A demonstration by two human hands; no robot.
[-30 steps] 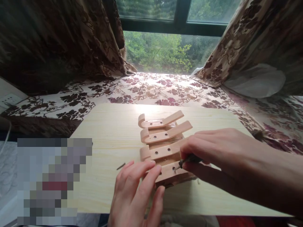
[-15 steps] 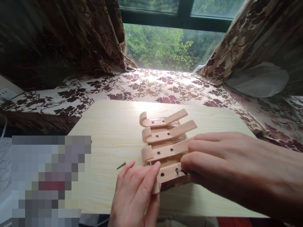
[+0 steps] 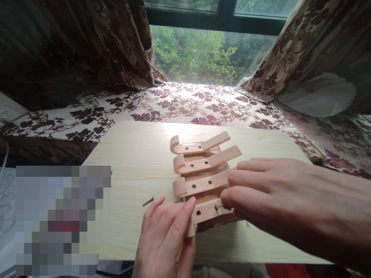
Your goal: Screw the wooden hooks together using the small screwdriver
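Several pale wooden hooks (image 3: 220, 155) sit side by side on a wooden block (image 3: 204, 196), with dark screws in the farther ones. My left hand (image 3: 169, 231) is closed around the curled end of the nearest hook (image 3: 207, 211). On that hook, a dark screw or hole shows near the left hand. My right hand (image 3: 257, 193) pinches a thin metal screw (image 3: 219, 207) whose end meets the hook's right-hand hole; its other end is hidden by the fingers. Another screw (image 3: 148, 201) lies loose just left of my left hand.
Everything rests on a light wood-grain table (image 3: 130, 166). Beyond it is a ledge with flowered cloth (image 3: 185, 102), under a window between curtains (image 3: 121, 42). A white plastic bag (image 3: 319, 94) lies at right. A pixelated patch covers the lower left.
My right hand has shifted slightly left and its grip on the screw has turned a little. The left hand stays on the hook. The view has tilted very slightly.
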